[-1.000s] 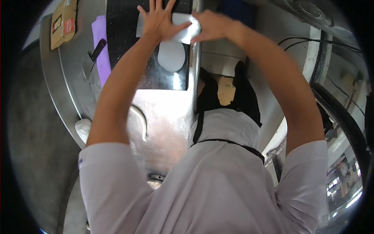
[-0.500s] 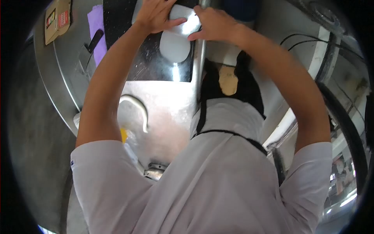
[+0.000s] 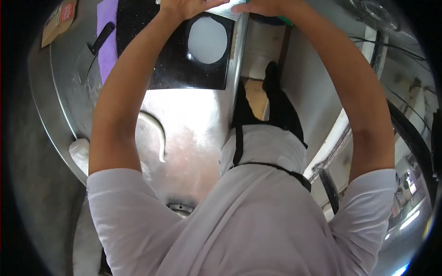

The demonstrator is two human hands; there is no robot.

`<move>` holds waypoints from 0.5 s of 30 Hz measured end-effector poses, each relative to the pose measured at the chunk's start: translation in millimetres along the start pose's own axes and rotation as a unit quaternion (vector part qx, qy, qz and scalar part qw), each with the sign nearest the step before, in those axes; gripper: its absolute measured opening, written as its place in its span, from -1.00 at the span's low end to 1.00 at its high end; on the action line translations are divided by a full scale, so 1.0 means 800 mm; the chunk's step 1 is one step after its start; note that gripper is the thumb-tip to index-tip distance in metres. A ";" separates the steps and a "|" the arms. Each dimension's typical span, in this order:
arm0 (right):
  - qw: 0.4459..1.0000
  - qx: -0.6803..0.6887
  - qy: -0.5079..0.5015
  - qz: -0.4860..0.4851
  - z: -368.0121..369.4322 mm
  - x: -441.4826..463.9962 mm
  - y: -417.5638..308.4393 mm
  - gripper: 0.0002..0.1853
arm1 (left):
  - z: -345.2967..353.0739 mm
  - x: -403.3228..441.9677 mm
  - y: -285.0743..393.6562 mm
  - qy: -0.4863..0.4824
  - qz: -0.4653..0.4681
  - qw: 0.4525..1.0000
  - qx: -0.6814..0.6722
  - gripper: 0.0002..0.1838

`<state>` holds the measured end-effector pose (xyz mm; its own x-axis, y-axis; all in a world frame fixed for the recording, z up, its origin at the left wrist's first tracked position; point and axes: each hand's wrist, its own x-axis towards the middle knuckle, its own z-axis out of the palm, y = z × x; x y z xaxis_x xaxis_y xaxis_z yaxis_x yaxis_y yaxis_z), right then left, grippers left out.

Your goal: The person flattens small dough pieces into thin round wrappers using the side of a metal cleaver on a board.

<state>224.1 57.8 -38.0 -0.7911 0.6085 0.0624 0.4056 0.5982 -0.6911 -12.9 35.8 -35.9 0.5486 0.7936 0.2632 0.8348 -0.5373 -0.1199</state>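
Note:
At the top edge of the head view, my left hand point(image 3: 184, 6) reaches over the black board point(image 3: 170, 73), its thumb stretched toward the right. My right hand point(image 3: 269, 6) faces it near the board's right edge, thumb pointing left. Most fingers of both hands lie outside the picture. Between the thumbs is a bright, shiny patch; whether either hand grips it, I cannot tell. Just below them a thin white round sheet, like rolled dough point(image 3: 207, 40), lies flat on the board. A curved white rope, like dough point(image 3: 157, 133), rests on the steel worktop beside my left forearm.
Left of the board lie a purple cloth point(image 3: 108, 46) and a broad-bladed tool with a black handle point(image 3: 103, 38). A cardboard box point(image 3: 60, 22) stands at the upper left. The steel worktop point(image 3: 193, 129) ends along my body. Black cables point(image 3: 391, 48) run at the right.
Both hands have moved up, away from my body, to the frame's top edge. The white round on the board, partly covered before, now shows whole. The view has shifted slightly.

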 end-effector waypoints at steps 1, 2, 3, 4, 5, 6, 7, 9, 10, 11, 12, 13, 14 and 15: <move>0.996 -0.020 0.017 0.079 -0.004 0.005 -0.002 -0.45 | -0.004 -0.009 0.004 0.008 -0.029 0.999 -0.026 0.15; 0.986 -0.035 0.033 0.161 -0.001 0.007 -0.005 -0.50 | -0.007 -0.023 0.007 0.010 -0.058 0.997 -0.055 0.10; 0.987 -0.036 0.029 0.157 0.003 0.009 -0.005 -0.50 | -0.016 -0.039 0.007 0.013 -0.031 0.996 -0.087 -0.01; 0.973 0.023 0.055 0.224 0.007 0.009 -0.005 -0.54 | -0.021 -0.055 0.002 0.011 -0.035 0.996 -0.086 -0.01; 0.949 0.085 0.083 0.291 0.013 0.005 -0.005 -0.57 | -0.028 -0.072 -0.001 -0.072 0.044 0.986 -0.145 -0.03; 0.917 0.144 0.110 0.354 0.016 -0.001 -0.003 -0.60 | -0.033 -0.085 -0.003 -0.153 0.123 0.960 -0.202 -0.05; 0.954 0.108 0.104 0.259 0.026 -0.022 -0.007 -0.56 | -0.036 -0.097 0.001 -0.177 0.165 0.949 -0.204 -0.09; 0.981 0.090 0.056 0.161 0.079 -0.063 0.015 -0.32 | -0.057 -0.098 0.017 -0.209 0.169 0.943 -0.197 -0.16; 0.947 0.160 -0.013 0.277 0.083 -0.090 -0.034 -0.28 | -0.058 -0.100 0.021 -0.191 0.168 0.944 -0.209 -0.21; 0.949 0.160 -0.015 0.273 0.091 -0.103 -0.056 -0.28 | -0.055 -0.100 0.025 -0.191 0.164 0.945 -0.207 -0.21; 0.935 0.170 -0.033 0.310 0.098 -0.113 -0.070 -0.27 | -0.050 -0.096 0.027 -0.187 0.156 0.945 -0.218 -0.38; 0.928 0.172 -0.040 0.328 0.104 -0.124 -0.079 -0.26 | -0.049 -0.088 0.029 -0.181 0.148 0.945 -0.229 -0.52; 0.921 0.173 -0.047 0.345 0.111 -0.135 -0.089 -0.26 | -0.050 -0.080 0.033 -0.177 0.149 0.946 -0.226 -0.52; 0.928 0.192 -0.035 0.317 0.120 -0.148 -0.097 -0.30 | -0.053 -0.070 0.037 -0.187 0.160 0.951 -0.187 -0.67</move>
<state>242.4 -110.2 -60.7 -0.4826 0.7308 -0.4827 0.6178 -0.1066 -0.7791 -20.9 -37.0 -13.7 0.8079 0.5811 -0.0975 0.5864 -0.7765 0.2307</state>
